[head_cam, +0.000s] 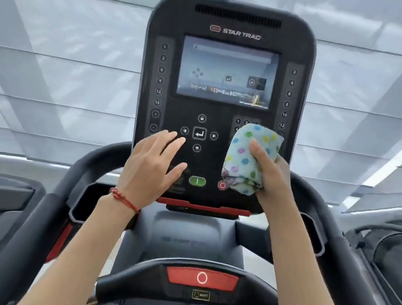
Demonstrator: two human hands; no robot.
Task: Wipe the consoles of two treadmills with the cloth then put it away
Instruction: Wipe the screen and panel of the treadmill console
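Nearest to me, the black front handlebar [190,285] is crossing the bottom of my view, its red stop pad [202,278] facing up, and both my forearms are reaching over it toward the console [222,98]. My right hand [268,174] is holding the cloth [250,157], a pale bundle with coloured dots, with my fingers clamped round it and my thumb lying across its front. The cloth is standing nearly upright, its long axis running from just above the red stop button [222,185] up and slightly right, its top end pointing at the number keypad [245,126]. It is pressing on the lower right of the console and covering most of that keypad, so only the top few keys are showing. My other right-hand fingers are hidden behind the bundle. My left hand [155,165] is lying flat on the lower left of the console with its fingers apart and empty, tips near the arrow keys [199,133], a red string bracelet [123,199] on the wrist. The green start button [197,180] is sitting between my hands. The screen [228,72] is glaring and its contents are hard to make out. A neighbouring machine [397,260] is being cut off at the right edge.
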